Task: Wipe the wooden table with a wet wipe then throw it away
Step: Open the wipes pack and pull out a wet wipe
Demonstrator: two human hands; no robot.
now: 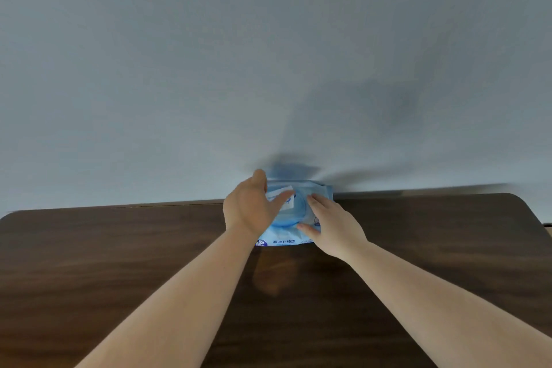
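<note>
A blue wet wipe pack (283, 230) lies at the far edge of the dark wooden table (119, 263), against the wall. My left hand (248, 209) grips the pack's left end, and its fingers reach over the white label flap (279, 194) on top. My right hand (331, 224) lies flat on the pack's right half and holds it down, fingers and thumb spread over the round lid area. Whether the flap is lifted is too blurred to tell. No loose wipe is in view.
A plain pale wall (268, 54) rises right behind the table. The table's rounded far right corner (519, 200) and far left corner (12, 216) are in view. A glossy reflection shows on the wood below the pack.
</note>
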